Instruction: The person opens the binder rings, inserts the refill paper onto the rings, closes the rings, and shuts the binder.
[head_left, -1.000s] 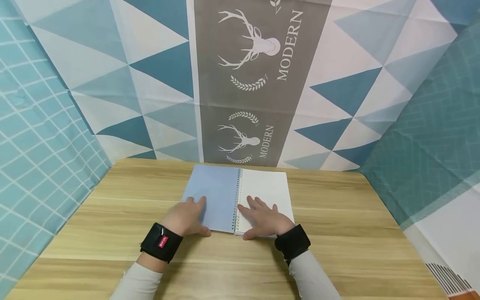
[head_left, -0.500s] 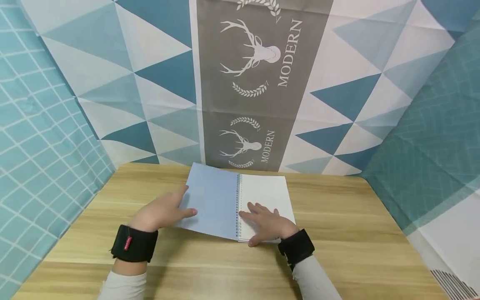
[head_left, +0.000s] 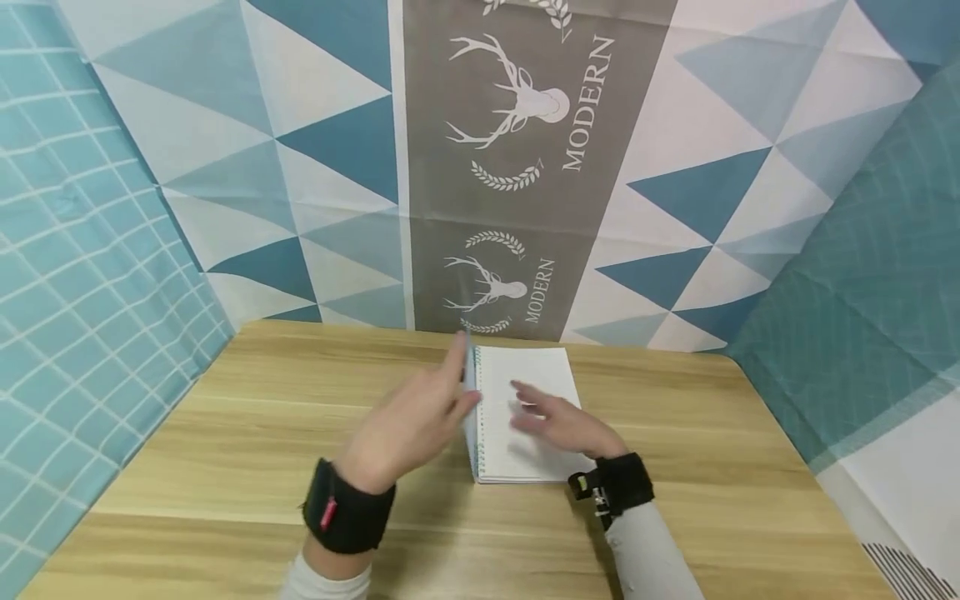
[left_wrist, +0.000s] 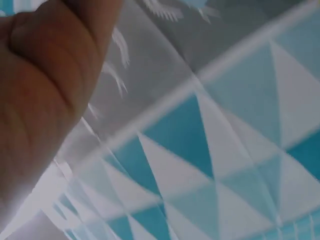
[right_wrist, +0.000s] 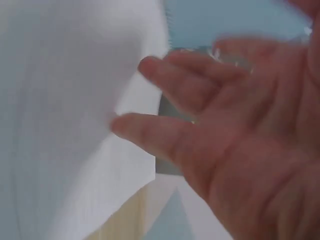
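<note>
A spiral-bound notebook lies on the table, its lined white page face up. Its blue cover stands nearly upright along the spiral binding and shows almost edge-on. My left hand is at the cover, fingers fairly straight along its left side, while the thumb overlaps the cover in the head view. Only part of the left hand shows in the left wrist view, fingers cut off. Over the page hovers my right hand, fingers loosely extended and holding nothing. The right wrist view shows that hand beside the white page.
The wood-grain table extends around the notebook. A patterned cloth wall with triangles and deer heads rises right behind its far edge. Tiled-pattern cloth bounds the left side, and a teal cloth the right.
The blue cover has swung up from lying flat on the left to nearly upright. My left hand moved left, then right with it. The right hand has lifted off the page.
</note>
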